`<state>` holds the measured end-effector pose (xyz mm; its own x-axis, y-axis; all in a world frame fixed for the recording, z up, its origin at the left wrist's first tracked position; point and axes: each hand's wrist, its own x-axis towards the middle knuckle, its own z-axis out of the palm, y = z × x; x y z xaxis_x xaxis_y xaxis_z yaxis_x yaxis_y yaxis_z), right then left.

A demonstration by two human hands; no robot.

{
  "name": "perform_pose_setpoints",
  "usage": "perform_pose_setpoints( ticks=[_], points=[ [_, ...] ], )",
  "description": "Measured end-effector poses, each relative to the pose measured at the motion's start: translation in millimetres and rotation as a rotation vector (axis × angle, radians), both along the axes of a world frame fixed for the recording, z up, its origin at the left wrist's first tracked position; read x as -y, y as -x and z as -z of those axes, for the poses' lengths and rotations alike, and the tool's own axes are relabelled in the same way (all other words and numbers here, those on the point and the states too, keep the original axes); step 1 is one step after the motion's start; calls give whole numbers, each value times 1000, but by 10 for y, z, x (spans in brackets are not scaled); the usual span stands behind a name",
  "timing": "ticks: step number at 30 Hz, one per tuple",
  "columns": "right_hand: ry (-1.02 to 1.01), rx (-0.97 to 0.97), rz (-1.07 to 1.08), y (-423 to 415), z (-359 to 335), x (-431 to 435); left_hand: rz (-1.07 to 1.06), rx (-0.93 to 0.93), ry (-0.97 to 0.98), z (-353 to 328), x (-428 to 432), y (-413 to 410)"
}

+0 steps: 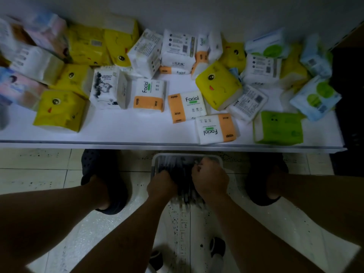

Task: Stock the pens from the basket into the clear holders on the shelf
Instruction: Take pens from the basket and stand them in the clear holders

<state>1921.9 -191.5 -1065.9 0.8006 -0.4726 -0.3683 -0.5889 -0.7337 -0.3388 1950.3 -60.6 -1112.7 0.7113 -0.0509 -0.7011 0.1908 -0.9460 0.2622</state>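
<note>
Below the shelf (118,134), on the floor, your left hand (161,186) and right hand (209,181) are fisted on pens (183,186) in the basket (157,160), gathering bundles to lift.

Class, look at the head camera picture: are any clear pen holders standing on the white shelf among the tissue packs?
No, the white shelf carries only soft tissue packs in yellow, orange-and-white, green and blue wrappers; no clear holder shows there.

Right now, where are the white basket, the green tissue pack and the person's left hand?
white plastic basket (206,155): head view, far rim.
green tissue pack (278,128): head view, top face.
left hand (162,183): head view, back of the fist.
</note>
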Motion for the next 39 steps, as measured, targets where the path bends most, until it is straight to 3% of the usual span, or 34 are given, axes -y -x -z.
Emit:
perform_pose_setpoints(
  ticks=[5,9,12,21,31,35,39],
  points=[
    [-56,172,67,-15,-239,78,-17,12,143,-256,-38,80],
    [-199,376,124,50,-703,94,-35,63,352,-855,-88,102],
    [-274,410,123,-18,-783,186,-108,84,472,-1100,-80,8],
    [-347,767,-208,62,-1926,186,-63,577,591,-2389,-308,-20],
    [-811,876,-50,93,-3148,58,20,911,798,-3961,-368,101],
    [-620,954,-149,205,-3767,-44,-10,990,913,-4448,-347,174],
    [-571,1014,-245,365,-4400,-132,-41,1048,959,-4879,-388,203]
  ],
)
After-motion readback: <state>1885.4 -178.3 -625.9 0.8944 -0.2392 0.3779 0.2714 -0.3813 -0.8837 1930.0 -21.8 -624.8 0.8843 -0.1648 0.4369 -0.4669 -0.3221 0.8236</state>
